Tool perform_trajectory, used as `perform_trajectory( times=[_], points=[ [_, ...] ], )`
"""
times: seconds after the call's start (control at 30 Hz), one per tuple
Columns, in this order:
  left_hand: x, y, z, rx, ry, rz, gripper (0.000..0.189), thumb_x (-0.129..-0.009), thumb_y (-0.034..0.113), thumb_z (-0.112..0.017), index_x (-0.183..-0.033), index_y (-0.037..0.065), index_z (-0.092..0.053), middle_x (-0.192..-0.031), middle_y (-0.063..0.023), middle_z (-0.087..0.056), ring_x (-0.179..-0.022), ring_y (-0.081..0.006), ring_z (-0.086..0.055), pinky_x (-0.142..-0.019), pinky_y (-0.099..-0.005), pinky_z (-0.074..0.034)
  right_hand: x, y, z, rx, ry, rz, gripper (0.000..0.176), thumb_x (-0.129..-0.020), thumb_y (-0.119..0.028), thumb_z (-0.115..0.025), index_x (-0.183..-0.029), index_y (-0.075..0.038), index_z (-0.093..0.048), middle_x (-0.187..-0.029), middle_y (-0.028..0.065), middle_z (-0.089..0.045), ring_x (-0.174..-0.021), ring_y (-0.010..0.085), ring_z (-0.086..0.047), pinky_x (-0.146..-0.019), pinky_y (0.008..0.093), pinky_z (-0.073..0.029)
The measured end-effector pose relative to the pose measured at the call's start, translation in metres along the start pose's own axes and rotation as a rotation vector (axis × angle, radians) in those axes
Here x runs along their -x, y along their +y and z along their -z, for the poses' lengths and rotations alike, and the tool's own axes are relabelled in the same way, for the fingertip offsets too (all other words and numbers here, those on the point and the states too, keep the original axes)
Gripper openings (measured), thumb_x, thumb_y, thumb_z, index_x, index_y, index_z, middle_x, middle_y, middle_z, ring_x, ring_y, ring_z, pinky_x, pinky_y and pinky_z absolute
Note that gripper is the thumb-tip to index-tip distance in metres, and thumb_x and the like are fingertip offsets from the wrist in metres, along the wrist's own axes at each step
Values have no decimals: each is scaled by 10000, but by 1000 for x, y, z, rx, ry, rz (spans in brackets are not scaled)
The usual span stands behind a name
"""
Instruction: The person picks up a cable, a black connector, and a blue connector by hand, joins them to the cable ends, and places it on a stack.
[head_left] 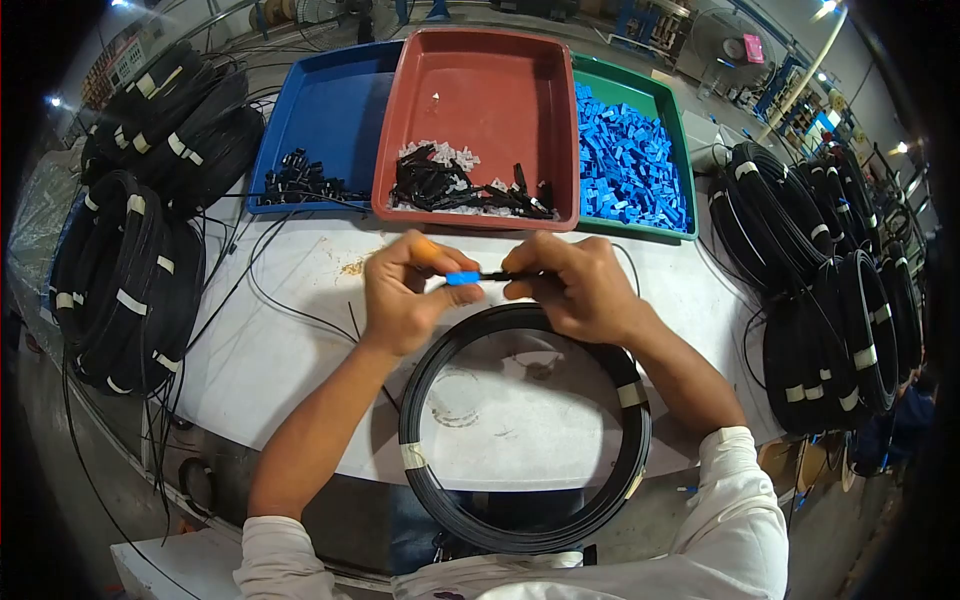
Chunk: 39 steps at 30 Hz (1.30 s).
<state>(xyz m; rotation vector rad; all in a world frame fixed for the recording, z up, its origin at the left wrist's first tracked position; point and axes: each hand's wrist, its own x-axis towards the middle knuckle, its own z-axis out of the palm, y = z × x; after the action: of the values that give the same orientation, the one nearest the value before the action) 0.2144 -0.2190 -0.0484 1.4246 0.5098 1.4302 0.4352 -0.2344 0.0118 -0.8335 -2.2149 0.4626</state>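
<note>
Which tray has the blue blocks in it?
The green tray on the right, full of blue blocks; the red tray and blue tray hold black parts.

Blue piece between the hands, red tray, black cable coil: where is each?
blue piece [462, 278], head view, its middle.
red tray [485, 90], head view, bare floor.
black cable coil [411, 415], head view, left arc.

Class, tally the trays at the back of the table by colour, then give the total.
Blue tray: 1
Red tray: 1
Green tray: 1
Total: 3
</note>
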Motion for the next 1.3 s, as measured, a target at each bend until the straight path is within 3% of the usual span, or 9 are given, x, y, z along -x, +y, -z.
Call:
perform_trajectory(
  times=[0.1,0.23,0.33,0.4,0.53,0.67,1.0,1.13,1.3],
  points=[
    [7,-10,-4,45,-38,23,351,-686,-108,-820,-907,46,-596,-961,-118,-702,-925,-153,-669,-848,-307,-542,4,2,-14,137,-38,37,211,-783,46,-672,-961,-38,-598,-761,125,-724,-697,294,-727,-607,363,-548],
    [-7,17,-10,-128,-24,-40,580,-670,6,-879,-1186,23,-616,-1186,-101,-664,-1012,-197,-685,-861,-310,-531,0,8,-2,53,18,-3,178,-807,28,-687,-943,-24,-585,-765,112,-728,-731,289,-734,-620,358,-550],
    [-11,22,11,-469,-63,-222,551,-671,42,-890,-1159,17,-635,-1155,-137,-681,-1035,-225,-689,-869,-331,-545,-3,11,10,48,22,-39,178,-812,48,-682,-944,-3,-573,-784,117,-733,-753,278,-739,-637,355,-555],
    [-15,23,17,-746,-154,-511,520,-683,55,-896,-1125,-24,-634,-1077,-159,-706,-987,-242,-712,-829,-325,-576,-3,13,13,2,-3,-77,171,-799,72,-676,-922,9,-576,-774,115,-726,-725,266,-734,-631,349,-552],
    [-6,22,7,-720,-117,-504,301,-760,-11,-828,-1013,-55,-670,-905,-160,-743,-831,-247,-754,-754,-300,-613,-4,8,9,15,2,-48,127,-798,12,-766,-861,3,-657,-783,79,-733,-701,213,-729,-610,296,-550],
    [-4,27,1,-769,-126,-475,344,-761,-28,-817,-1059,-50,-647,-921,-166,-744,-847,-237,-752,-759,-304,-613,-5,8,8,10,94,-74,157,-780,-2,-796,-915,1,-715,-820,79,-745,-718,162,-720,-611,276,-555],
    [-4,18,-4,-521,-32,-344,455,-774,-18,-801,-1143,-16,-534,-971,-153,-751,-861,-218,-752,-751,-285,-612,0,15,4,-3,139,41,203,-766,84,-739,-949,-1,-711,-841,108,-750,-745,210,-745,-628,290,-583],
    [3,30,-7,-687,-121,-259,498,-795,-23,-785,-1192,-1,-486,-925,-177,-750,-865,-207,-745,-787,-281,-595,1,14,-2,200,223,278,254,-740,71,-740,-967,-41,-713,-834,95,-742,-708,227,-734,-592,295,-570],
    [2,34,-8,-829,-26,-516,472,-770,4,-807,-1138,-21,-512,-933,-141,-756,-823,-217,-755,-761,-278,-593,0,14,-7,217,272,355,256,-720,74,-726,-959,-13,-696,-846,99,-717,-693,224,-717,-575,318,-574]
  ],
)
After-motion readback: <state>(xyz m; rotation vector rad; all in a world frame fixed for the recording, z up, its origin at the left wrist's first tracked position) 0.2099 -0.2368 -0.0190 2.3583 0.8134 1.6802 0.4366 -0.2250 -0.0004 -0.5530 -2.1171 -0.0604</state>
